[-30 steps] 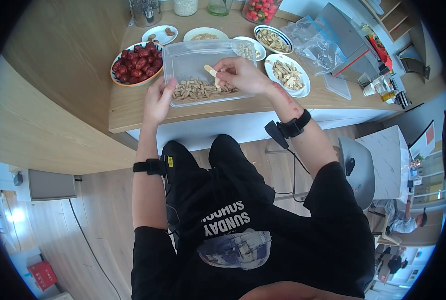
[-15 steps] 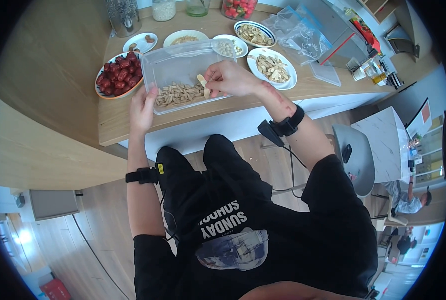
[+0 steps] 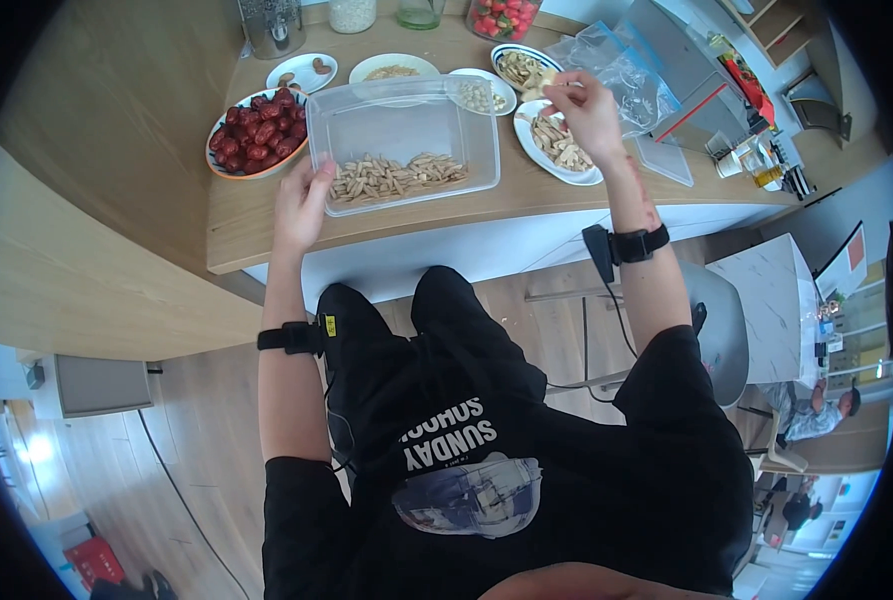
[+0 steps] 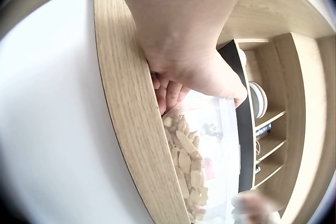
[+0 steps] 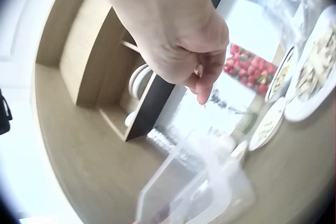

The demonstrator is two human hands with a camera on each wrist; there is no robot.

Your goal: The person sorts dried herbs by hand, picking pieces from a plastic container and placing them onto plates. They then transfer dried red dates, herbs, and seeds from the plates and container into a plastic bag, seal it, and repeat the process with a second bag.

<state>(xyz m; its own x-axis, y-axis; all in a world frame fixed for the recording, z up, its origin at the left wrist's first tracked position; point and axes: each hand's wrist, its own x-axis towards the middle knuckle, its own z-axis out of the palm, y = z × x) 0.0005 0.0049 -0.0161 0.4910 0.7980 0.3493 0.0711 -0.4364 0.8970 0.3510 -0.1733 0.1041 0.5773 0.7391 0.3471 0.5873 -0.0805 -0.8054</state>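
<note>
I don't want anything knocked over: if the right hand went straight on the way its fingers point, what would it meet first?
Probably the blue-rimmed bowl: the right hand points towards it in the head view. The hand's height is unclear, so it might pass over the rim.

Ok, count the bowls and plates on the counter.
6: date bowl left of the tub, three plates behind it, blue-rimmed bowl and another plate to its right.
</note>
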